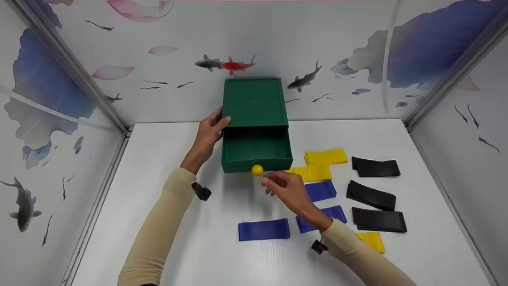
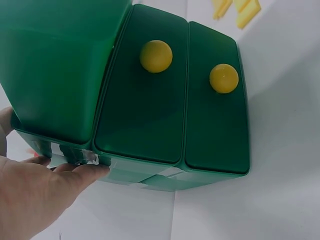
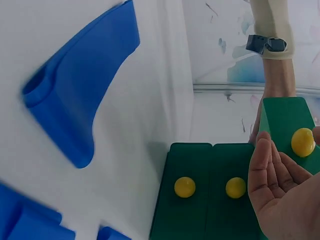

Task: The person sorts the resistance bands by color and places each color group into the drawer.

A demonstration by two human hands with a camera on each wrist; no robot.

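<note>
A green cabinet (image 1: 254, 103) of stacked drawers stands at the back of the table. Its top drawer (image 1: 256, 149) is pulled out, with a round yellow knob (image 1: 257, 170) on the front. My left hand (image 1: 207, 133) holds the cabinet's left side, thumb over the top edge and fingers along the side wall. Just right of the top knob is my right hand (image 1: 287, 190), fingers loosely bent and nothing held. Lower down, two closed drawers carry yellow knobs, the middle knob (image 2: 156, 56) and the bottom knob (image 2: 224, 78), in the left wrist view.
Folded flat bands lie right of the cabinet: yellow bands (image 1: 327, 156), blue bands (image 1: 264, 230) and black bands (image 1: 376, 167). The right forearm passes over some of them. White printed panels (image 1: 166, 95) wall the table at the back and sides.
</note>
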